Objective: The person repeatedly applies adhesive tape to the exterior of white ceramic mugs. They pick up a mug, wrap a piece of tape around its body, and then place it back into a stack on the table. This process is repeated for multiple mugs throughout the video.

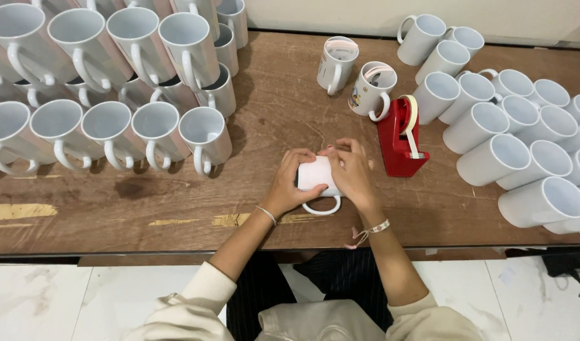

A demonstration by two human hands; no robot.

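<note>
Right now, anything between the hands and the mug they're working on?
No. Both the left hand and right hand already grip the white mug, lying on its side. The red tape dispenser stands apart, to the right.

You work at a worn wooden table (265,120). At far left, rows of white mugs (113,76) are stacked on their sides. At right, more white mugs (523,145) lie in a pile. Two paper-wrapped mugs (356,72) stand far of centre, just left of a red tape dispenser (400,139). One white mug (316,180) lies near centre.
</note>
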